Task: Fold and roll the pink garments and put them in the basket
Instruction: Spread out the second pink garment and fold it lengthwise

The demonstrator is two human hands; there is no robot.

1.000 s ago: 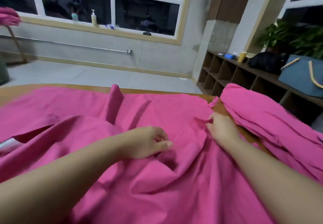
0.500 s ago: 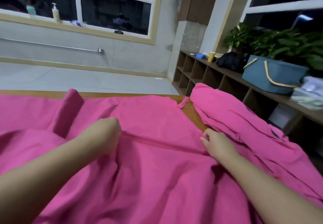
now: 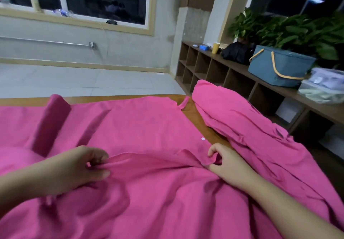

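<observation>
So the big pink garment [image 3: 141,127] is spread flat over most of the wooden table [image 3: 188,106], running from about 9 o'clock across to the middle and down to the near edge. Left hand [image 3: 74,169] is pinching a raised fold of it between thumb and curled fingers, down around 8 o'clock. Right hand [image 3: 227,164] has the other end of the same fold, fingers curled round the cloth edge near 4 o'clock, so there's a ridge of fabric stretched between the two hands. A little white dot, maybe a button [image 3: 203,139], hard to say at this blur, sits just above the right hand.

A second pink garment [image 3: 242,127] lies bunched in a long heap along the table's right side, from 2 down to 4 o'clock, with a strip of bare wood between it and the flat one.

The blue basket [image 3: 275,67] with tan handles is up on the cubby shelf [image 3: 214,65] at 2 o'clock, well apart from the clothes, with leafy plants [image 3: 297,30] behind it and a yellow cup [image 3: 216,47] further along.
</observation>
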